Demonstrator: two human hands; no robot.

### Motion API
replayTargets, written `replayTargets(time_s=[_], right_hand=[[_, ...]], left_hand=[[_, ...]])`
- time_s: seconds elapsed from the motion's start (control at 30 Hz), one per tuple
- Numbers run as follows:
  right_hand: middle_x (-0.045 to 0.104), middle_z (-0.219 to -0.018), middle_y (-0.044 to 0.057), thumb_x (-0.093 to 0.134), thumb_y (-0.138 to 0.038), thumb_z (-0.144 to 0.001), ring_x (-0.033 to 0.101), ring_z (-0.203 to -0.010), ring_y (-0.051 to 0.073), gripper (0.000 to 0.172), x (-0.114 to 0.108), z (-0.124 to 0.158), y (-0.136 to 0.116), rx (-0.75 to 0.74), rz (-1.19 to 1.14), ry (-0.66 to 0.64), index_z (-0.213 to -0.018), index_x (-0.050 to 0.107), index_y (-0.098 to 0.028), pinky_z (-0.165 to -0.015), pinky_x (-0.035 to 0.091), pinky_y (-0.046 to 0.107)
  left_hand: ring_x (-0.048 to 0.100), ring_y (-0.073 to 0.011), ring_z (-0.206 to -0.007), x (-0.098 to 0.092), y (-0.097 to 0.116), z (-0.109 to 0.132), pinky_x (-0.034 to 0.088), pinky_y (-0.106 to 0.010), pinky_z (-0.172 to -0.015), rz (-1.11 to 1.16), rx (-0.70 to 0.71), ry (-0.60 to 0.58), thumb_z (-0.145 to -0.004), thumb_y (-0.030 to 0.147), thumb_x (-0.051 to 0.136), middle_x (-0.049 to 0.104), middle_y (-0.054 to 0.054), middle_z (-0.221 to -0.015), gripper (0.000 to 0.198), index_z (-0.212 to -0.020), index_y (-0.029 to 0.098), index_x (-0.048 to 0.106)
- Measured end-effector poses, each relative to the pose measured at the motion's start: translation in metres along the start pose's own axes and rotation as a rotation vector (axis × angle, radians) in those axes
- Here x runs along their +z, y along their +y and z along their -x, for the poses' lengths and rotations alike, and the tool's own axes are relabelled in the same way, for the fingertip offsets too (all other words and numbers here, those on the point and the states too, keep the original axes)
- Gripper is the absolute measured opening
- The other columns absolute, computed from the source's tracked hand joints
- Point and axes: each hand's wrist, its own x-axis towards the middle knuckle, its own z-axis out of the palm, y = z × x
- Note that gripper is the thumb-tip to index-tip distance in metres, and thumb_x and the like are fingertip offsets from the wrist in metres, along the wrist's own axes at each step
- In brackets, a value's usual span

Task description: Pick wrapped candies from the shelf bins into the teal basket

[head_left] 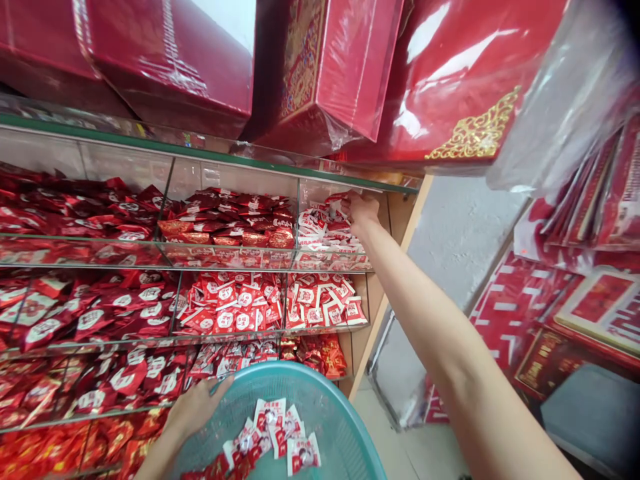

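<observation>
My right hand (361, 212) reaches into the right-hand compartment of the upper glass shelf, its fingers bent around a red packet at the top of a heap of white-and-red packets (320, 223). My left hand (197, 407) grips the left rim of a teal plastic basket (345, 417) at the bottom of the view. Inside the basket lie several white-and-red packets (270, 415) and some darker red ones (220, 469).
Divided glass shelves (225, 263) hold heaps of red packets. Large red boxes (450, 80) in clear plastic stand on the top shelf. At the right are a grey wall (450, 240) and stacked red paper goods (600, 300).
</observation>
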Motion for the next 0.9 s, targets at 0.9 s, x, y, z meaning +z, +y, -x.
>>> replayTargets(time_s=[0.9], right_hand=[[0.069,-0.087,0.011,0.048,-0.023,-0.077,0.064,-0.081,0.021,0.019,-0.128,0.320,0.131,0.192,1.454,-0.973,-0.080,0.066,-0.016,-0.064,0.039,0.026]], left_hand=[[0.060,-0.0335,-0.101,-0.005,0.011,0.006,0.043,-0.042,-0.087,-0.103,0.040,0.014,-0.076,0.074,0.018,0.067,-0.015,-0.106,0.079,-0.108,0.020,0.065]])
